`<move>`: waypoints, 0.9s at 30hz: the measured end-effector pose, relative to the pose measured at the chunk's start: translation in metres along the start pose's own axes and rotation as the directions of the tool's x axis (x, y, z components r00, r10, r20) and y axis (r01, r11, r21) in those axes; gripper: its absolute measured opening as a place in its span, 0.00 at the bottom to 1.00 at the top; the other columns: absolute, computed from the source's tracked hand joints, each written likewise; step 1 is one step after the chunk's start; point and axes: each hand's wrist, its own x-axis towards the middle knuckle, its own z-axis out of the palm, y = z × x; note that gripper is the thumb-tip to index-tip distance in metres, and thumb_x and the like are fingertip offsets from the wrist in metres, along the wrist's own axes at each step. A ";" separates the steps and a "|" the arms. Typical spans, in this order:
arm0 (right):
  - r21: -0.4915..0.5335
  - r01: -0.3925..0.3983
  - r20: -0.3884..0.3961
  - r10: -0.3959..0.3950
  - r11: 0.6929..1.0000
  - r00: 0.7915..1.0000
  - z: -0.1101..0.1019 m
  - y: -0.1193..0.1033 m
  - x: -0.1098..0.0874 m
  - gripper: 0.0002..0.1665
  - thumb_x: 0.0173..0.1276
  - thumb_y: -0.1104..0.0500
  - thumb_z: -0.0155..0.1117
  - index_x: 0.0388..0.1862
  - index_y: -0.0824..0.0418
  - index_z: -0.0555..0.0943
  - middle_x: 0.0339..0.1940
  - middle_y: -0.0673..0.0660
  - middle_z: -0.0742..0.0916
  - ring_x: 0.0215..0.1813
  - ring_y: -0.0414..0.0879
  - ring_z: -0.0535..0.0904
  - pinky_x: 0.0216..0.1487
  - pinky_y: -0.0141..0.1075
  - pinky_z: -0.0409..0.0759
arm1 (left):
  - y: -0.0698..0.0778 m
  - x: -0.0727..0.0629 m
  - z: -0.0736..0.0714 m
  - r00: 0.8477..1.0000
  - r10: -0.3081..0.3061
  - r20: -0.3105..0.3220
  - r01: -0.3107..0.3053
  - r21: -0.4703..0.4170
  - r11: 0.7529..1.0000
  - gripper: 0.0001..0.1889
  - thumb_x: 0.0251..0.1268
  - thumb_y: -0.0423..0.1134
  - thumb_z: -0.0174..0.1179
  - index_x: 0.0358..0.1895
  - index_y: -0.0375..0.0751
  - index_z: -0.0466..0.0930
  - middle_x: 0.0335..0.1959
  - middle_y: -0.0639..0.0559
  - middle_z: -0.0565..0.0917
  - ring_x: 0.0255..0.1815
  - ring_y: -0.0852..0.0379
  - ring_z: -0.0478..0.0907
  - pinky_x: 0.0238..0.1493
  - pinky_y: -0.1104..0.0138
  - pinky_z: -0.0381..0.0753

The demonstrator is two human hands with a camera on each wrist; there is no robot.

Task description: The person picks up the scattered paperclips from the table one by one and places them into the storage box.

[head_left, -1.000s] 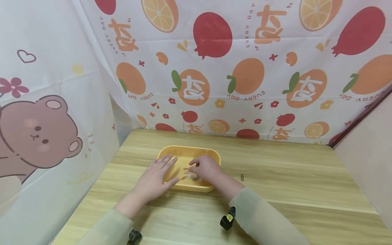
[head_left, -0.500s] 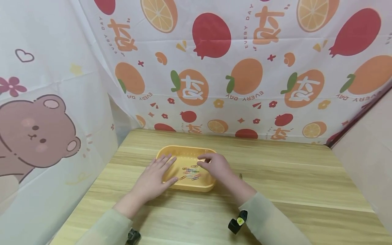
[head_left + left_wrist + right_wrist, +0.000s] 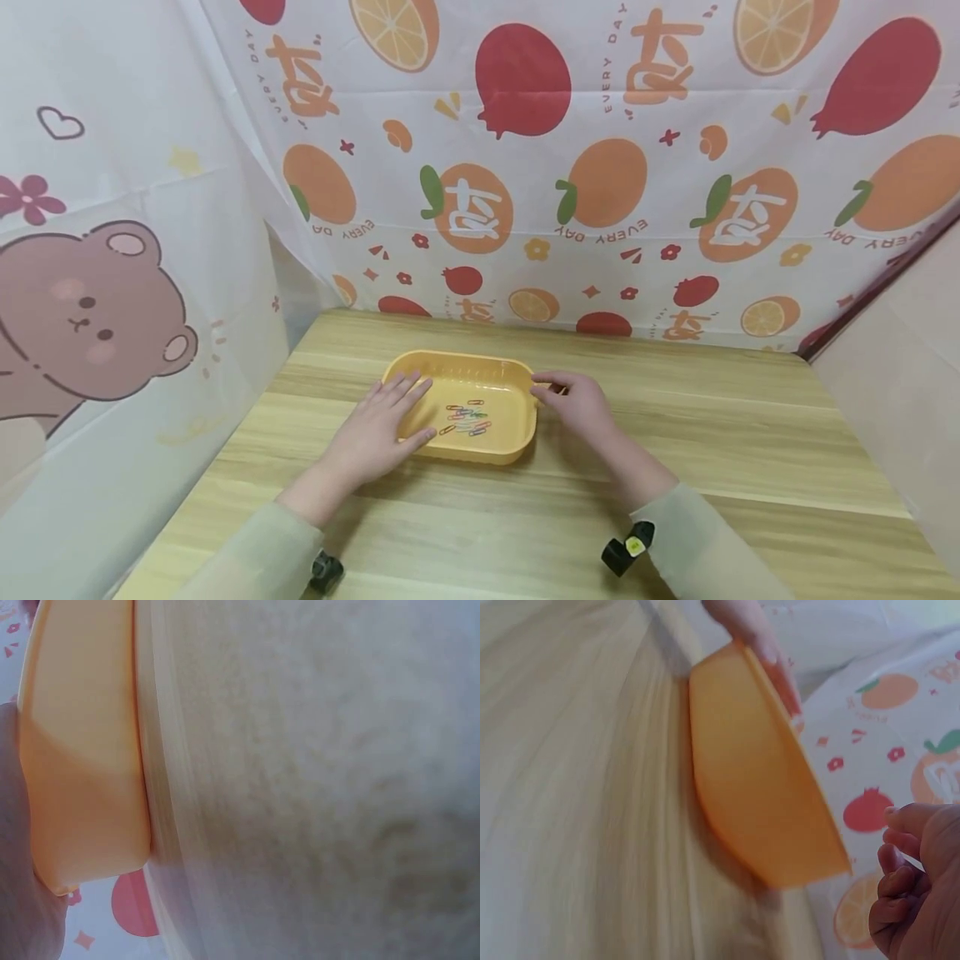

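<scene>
A yellow rectangular tray (image 3: 517, 450) stands on the wooden table, with several coloured paper clips (image 3: 467, 417) in a loose cluster on its floor. My left hand (image 3: 375, 429) rests over the tray's left end, fingers spread and fairly straight, thumb lying by the front rim. In the left wrist view only the edge of that hand shows beside the tray wall (image 3: 82, 750). My right hand (image 3: 581, 408) is at the outside of the tray's right rim. In the right wrist view its fingers (image 3: 896, 907) are loosely curled, with nothing visible between them.
The wooden table (image 3: 720, 450) extends right and in front of the tray. A fruit-print cloth (image 3: 555, 217) hangs behind it, and a bear-print cloth (image 3: 112, 317) hangs on the left. A small black camera (image 3: 628, 548) sits at each sleeve cuff.
My right hand has come up from the clips and moved right, out of the tray. The paper clip seen on the table to the right is now hidden. My left hand has stayed put.
</scene>
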 end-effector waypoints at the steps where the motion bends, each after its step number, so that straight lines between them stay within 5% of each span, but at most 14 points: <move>1: -0.001 0.005 -0.003 -0.005 1.000 1.000 -0.003 0.004 0.000 0.14 0.66 0.53 0.71 0.49 0.54 0.88 0.29 0.50 0.82 0.34 0.45 0.75 0.31 0.34 0.74 | 0.000 0.000 0.000 1.000 0.000 0.000 0.000 0.000 1.000 0.41 0.66 0.64 0.57 0.78 0.50 0.58 0.78 0.47 0.59 0.79 0.42 0.52 0.78 0.46 0.44; 10: 0.021 -0.069 0.038 0.068 0.997 0.997 -0.027 0.043 -0.008 0.18 0.68 0.56 0.68 0.54 0.62 0.85 0.30 0.58 0.84 0.25 0.52 0.78 0.24 0.34 0.76 | 0.001 0.002 -0.002 1.000 -0.003 0.009 0.003 0.002 1.000 0.41 0.67 0.66 0.55 0.78 0.51 0.58 0.78 0.48 0.58 0.79 0.43 0.51 0.78 0.46 0.44; 19: -0.039 -0.113 0.031 0.114 0.993 0.993 -0.042 0.078 -0.020 0.17 0.70 0.56 0.66 0.54 0.61 0.85 0.29 0.53 0.83 0.27 0.44 0.74 0.26 0.34 0.75 | 0.000 0.002 -0.001 1.000 0.004 0.008 -0.004 0.003 1.000 0.42 0.67 0.67 0.53 0.78 0.51 0.57 0.78 0.47 0.58 0.79 0.43 0.51 0.78 0.45 0.44; 27: -0.122 -0.084 0.016 0.087 0.989 0.996 -0.043 0.086 -0.025 0.16 0.69 0.55 0.67 0.52 0.60 0.87 0.30 0.50 0.83 0.34 0.44 0.75 0.34 0.36 0.75 | 0.000 0.000 -0.001 1.000 0.003 0.008 -0.003 -0.005 1.000 0.41 0.67 0.65 0.55 0.78 0.51 0.57 0.78 0.47 0.58 0.79 0.43 0.51 0.78 0.46 0.44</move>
